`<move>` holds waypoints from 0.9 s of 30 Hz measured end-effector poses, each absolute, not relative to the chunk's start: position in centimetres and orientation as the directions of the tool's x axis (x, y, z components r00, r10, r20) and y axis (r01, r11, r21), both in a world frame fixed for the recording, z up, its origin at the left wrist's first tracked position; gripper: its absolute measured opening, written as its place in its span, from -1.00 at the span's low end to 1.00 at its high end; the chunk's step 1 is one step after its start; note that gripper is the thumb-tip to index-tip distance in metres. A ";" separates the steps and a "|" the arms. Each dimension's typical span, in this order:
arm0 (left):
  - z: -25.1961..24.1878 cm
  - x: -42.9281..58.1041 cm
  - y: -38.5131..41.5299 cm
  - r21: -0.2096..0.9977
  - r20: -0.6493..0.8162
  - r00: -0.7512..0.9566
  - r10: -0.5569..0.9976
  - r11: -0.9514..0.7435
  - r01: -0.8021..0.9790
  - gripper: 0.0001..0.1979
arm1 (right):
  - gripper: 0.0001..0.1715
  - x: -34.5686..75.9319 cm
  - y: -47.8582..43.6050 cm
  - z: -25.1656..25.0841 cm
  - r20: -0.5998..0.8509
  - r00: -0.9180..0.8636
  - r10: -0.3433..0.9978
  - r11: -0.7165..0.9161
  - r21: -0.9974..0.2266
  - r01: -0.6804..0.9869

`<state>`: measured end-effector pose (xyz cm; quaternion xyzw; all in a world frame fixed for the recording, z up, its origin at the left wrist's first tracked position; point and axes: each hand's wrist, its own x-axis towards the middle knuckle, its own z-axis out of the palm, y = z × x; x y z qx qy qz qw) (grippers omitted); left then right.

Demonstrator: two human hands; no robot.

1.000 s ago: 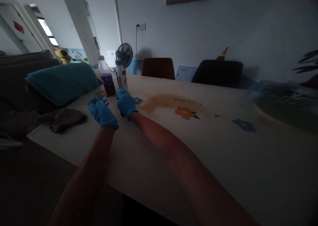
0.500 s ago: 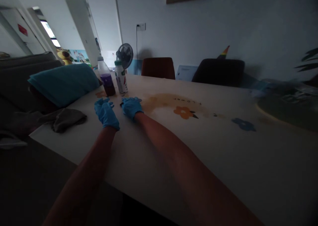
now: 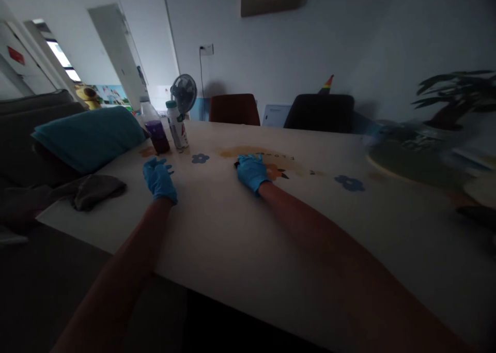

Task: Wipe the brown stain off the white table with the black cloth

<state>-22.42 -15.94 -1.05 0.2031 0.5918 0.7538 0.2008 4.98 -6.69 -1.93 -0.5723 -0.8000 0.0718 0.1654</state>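
Both hands wear blue gloves. My left hand (image 3: pixel 158 179) rests on the left part of the table (image 3: pixel 217 224), its fingers loosely apart with nothing seen in them. Just beyond it stand a clear bottle of purple liquid (image 3: pixel 156 133) and a white bottle with a green cap (image 3: pixel 177 127). Over the table's printed pattern, beside an orange flower (image 3: pixel 274 171), my right hand (image 3: pixel 251 172) presses down on a small dark thing (image 3: pixel 236 164). Only an edge of that thing shows under the glove, so its kind is unclear.
A dark cloth (image 3: pixel 98 190) lies on the table's left corner. A teal towel (image 3: pixel 91 136) hangs over a chair at the left. Two chairs, brown (image 3: pixel 234 109) and black (image 3: pixel 320 111), stand behind the table. A round green mat (image 3: pixel 406 162) and a plant (image 3: pixel 453 97) are at the right.
My right hand has slid right across the table with the dark thing beneath it, uncovering a blue printed flower. The left hand stays near the bottles. The view has turned slightly right.
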 end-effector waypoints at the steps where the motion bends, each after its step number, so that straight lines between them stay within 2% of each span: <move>1: -0.7 -21.9 -16.2 0.972 0.051 -0.849 0.525 -0.221 -0.078 -0.58 | -0.43 6.1 -6.7 -2.0 0.179 -0.267 0.947 0.311 -0.301 0.901; 7: 0.7 -20.4 -16.8 0.971 0.002 -0.832 0.554 -0.201 -0.132 -0.58 | -0.51 12.2 -7.1 -2.4 0.169 -0.150 0.974 0.193 -0.273 0.943; 11: 0.8 -20.3 -16.7 0.967 0.008 -0.825 0.565 -0.213 -0.136 -0.58 | -0.54 16.0 -7.3 -2.5 0.228 -0.094 0.969 0.153 -0.257 0.954; 17: 0.2 -20.5 -16.0 0.964 0.021 -0.830 0.558 -0.232 -0.131 -0.62 | -0.23 21.8 -7.1 -1.6 0.388 -0.025 0.921 0.121 -0.226 0.967; 20: -0.2 -21.0 -15.5 0.973 0.029 -0.835 0.550 -0.209 -0.103 -0.60 | -0.21 24.0 -7.3 -1.9 0.437 -0.030 0.899 0.131 -0.204 0.970; 24: -0.7 -21.3 -15.1 0.972 0.039 -0.850 0.525 -0.216 -0.088 -0.60 | -0.33 25.6 -7.9 -3.8 0.411 -0.104 0.906 0.195 -0.186 0.963; 27: -1.0 -21.5 -15.0 0.972 0.042 -0.839 0.543 -0.218 -0.092 -0.58 | -0.30 26.2 -8.0 -5.2 0.399 -0.145 0.905 0.239 -0.197 0.951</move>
